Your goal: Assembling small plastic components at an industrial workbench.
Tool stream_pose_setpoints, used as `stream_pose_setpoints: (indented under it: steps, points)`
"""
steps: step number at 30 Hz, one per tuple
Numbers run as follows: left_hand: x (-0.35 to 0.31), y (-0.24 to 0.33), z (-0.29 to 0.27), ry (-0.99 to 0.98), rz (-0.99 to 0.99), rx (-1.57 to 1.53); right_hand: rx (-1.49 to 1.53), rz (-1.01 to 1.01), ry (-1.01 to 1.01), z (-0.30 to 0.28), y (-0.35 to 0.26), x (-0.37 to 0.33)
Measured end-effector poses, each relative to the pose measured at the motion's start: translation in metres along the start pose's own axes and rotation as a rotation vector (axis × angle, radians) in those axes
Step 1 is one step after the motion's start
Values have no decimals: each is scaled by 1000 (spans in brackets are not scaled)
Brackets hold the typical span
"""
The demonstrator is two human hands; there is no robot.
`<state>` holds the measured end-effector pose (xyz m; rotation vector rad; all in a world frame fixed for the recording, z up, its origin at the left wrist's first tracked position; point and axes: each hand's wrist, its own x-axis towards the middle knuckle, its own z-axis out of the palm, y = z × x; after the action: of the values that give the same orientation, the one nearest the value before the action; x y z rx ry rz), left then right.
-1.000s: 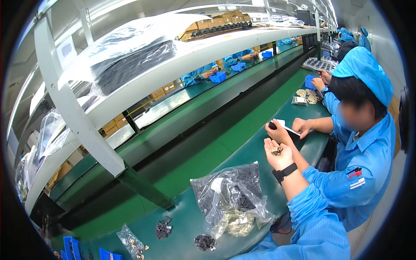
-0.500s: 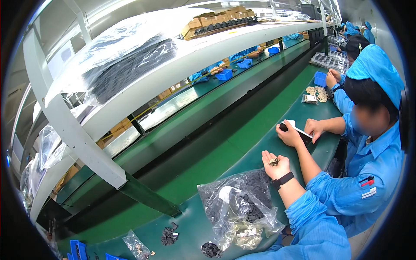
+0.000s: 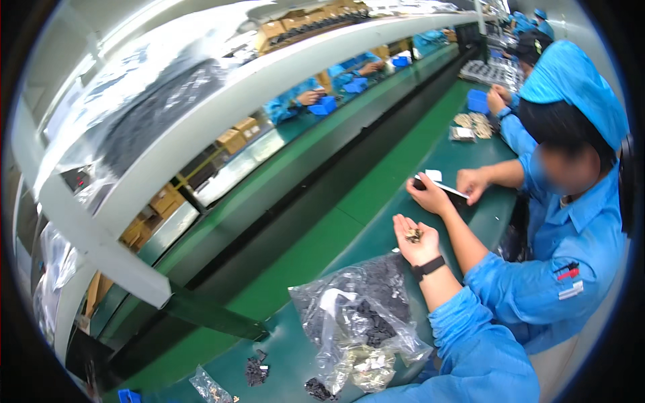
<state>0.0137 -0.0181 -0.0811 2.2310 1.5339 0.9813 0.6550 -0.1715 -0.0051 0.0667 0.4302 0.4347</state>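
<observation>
From the lower right my right hand (image 3: 418, 247) reaches out, palm up with the fingers slightly cupped, a black band (image 3: 428, 268) on its wrist. Several small brass-coloured parts (image 3: 413, 236) lie loose on the palm; their exact kind is too small to tell. Below it on the green bench lies a clear plastic bag (image 3: 316, 295) full of small black pieces (image 3: 376, 329). A second clear bag (image 3: 373, 368) with pale yellowish contents rests against its near end. My left hand is out of view.
On the right a co-worker in blue holds a flat black-and-white thing (image 3: 449, 191). Loose black pieces (image 3: 256, 371) and a small clear bag (image 3: 209, 385) lie nearer on the bench (image 3: 275, 342). A white post (image 3: 127, 272) and a shelf (image 3: 222, 87) stand at the left.
The whole view has shifted, so the bench, bags and co-worker sit farther left and mostly higher. My right hand stays palm up with the small parts on it.
</observation>
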Motion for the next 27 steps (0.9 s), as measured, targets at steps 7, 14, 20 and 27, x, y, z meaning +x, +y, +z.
stream_pose_setpoints:
  steps: [7, 14, 20, 27]
  points:
    - [10, -16, 8, -48, -178, -145, 64, -135, -6, 10, -24, -1]
    - [1, -69, 19, 62, -110, -299, 2, -219, -27, 15, -26, -10]
    - [0, -75, 17, 80, -21, -262, -47, -211, -41, 9, -22, -8]
    - [-1, -30, 12, 111, -9, -176, -75, -208, -42, 8, -20, -5]
